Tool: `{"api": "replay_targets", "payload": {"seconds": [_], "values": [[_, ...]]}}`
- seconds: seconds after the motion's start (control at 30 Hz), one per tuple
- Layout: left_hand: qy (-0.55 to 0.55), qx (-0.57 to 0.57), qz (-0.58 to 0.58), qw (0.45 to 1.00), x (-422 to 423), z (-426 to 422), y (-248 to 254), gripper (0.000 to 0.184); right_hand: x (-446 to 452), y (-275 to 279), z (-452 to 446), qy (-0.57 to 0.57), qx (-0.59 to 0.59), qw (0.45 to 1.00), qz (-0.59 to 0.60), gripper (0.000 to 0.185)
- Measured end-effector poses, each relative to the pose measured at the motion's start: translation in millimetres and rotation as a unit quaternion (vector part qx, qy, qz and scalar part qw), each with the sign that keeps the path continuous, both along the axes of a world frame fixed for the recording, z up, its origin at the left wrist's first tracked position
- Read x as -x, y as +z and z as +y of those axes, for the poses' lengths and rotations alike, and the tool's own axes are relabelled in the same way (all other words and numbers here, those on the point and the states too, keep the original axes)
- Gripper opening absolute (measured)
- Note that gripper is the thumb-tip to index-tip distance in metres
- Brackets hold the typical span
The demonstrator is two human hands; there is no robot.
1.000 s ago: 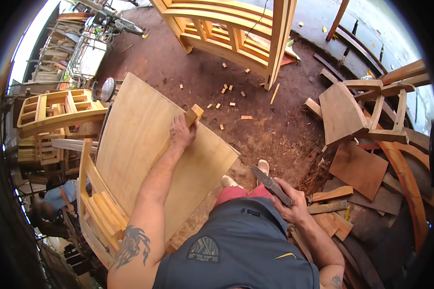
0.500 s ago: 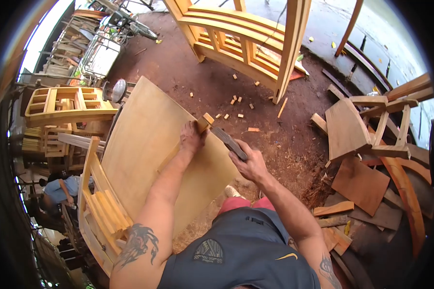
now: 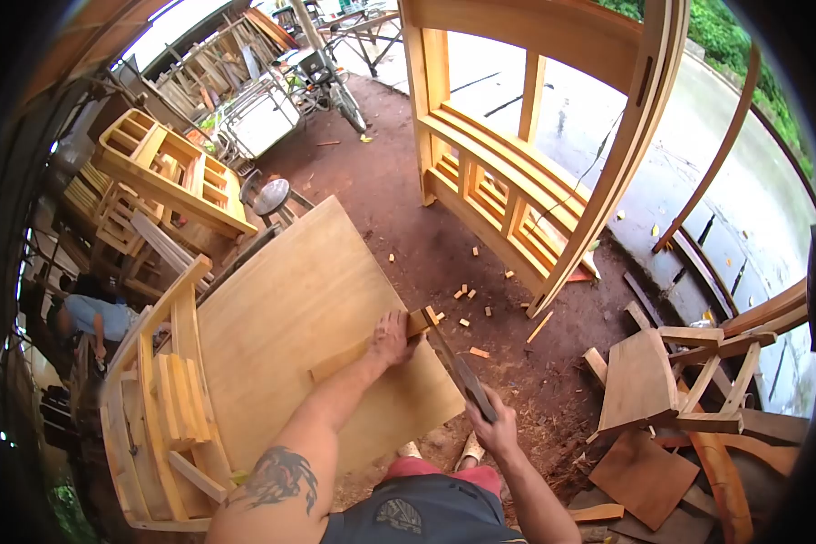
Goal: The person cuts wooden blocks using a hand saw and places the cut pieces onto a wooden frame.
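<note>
A pale wood strip (image 3: 338, 359) lies on a large plywood panel (image 3: 281, 281), its far end reaching the panel's right edge. My left hand (image 3: 392, 339) is closed over the strip near that end and presses it down. My right hand (image 3: 493, 426) grips a long dark tool, seen nearly edge-on, that looks like a handsaw (image 3: 468, 379). The saw's far part meets the strip's end just beyond my left fingers. Its blade teeth cannot be made out.
Small wood blocks (image 3: 464, 292) litter the dirt floor. A tall wooden frame (image 3: 562, 199) stands ahead. Chair parts (image 3: 639, 376) and boards are piled at right. A slatted wooden piece (image 3: 179, 399) lies at left. A round stool (image 3: 272, 196), a motorcycle (image 3: 322, 77) and another person (image 3: 100, 317) are farther off.
My view has tilted up and shifted left, so the scene sits lower and more to the right. My right hand has drawn the saw back toward my body. The left hand keeps its hold.
</note>
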State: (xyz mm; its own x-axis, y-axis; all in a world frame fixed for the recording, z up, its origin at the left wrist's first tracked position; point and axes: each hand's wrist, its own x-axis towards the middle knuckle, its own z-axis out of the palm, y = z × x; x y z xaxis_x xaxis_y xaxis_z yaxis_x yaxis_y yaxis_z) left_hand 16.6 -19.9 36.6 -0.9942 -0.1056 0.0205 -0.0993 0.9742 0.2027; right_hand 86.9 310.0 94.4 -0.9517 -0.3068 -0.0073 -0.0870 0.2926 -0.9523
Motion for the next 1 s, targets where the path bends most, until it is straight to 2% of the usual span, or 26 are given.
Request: {"api": "replay_targets", "payload": {"seconds": [0.07,0.2,0.3,0.37,0.43,0.5,0.6,0.77,0.87,0.93,1.0], "values": [[-0.003,-0.009,0.024,1.0,0.3,-2.5,-7.5,0.061,32.9,-7.1,-45.2,-0.009,0.02,1.0,0.005,0.047],[-0.007,0.008,-0.007,1.0,3.6,-3.8,-10.2,0.061,42.0,-11.8,-61.9,-0.004,0.004,1.0,0.0,0.047],[0.004,-0.003,-0.012,1.0,5.4,-1.6,1.6,0.06,15.6,-10.9,-38.8,-0.018,0.016,0.999,0.043,0.048],[0.007,0.001,-0.015,1.0,2.6,3.4,7.7,0.061,-17.8,6.8,-2.3,-0.016,-0.003,0.999,0.034,0.048],[0.009,0.011,-0.02,1.0,2.5,0.6,1.6,0.063,-56.2,20.1,41.8,-0.014,0.003,0.999,-0.041,0.048],[0.008,0.018,-0.02,1.0,2.7,-1.0,-1.0,0.065,-87.8,36.0,79.6,-0.016,-0.029,0.999,-0.007,0.048],[0.004,0.021,-0.015,1.0,-0.2,-0.6,-1.1,0.067,-102.7,43.2,97.2,-0.019,-0.019,0.999,-0.039,0.049],[-0.008,-0.02,-0.017,1.0,1.5,-4.6,-4.6,0.065,-7.9,-16.1,-7.6,-0.001,-0.019,0.998,0.056,0.051],[-0.033,0.073,-0.01,0.997,0.1,-8.3,-12.3,0.061,36.6,-29.8,-56.7,0.002,-0.082,0.997,-0.004,0.049],[-0.022,0.061,0.011,0.998,-4.3,-1.4,-10.2,0.06,45.1,-39.9,-70.2,0.007,-0.149,0.987,-0.061,0.047],[-0.017,0.047,0.011,0.999,-1.3,-0.7,-0.8,0.063,19.1,-53.1,-45.9,-0.023,-0.057,0.998,-0.024,0.047]]}}
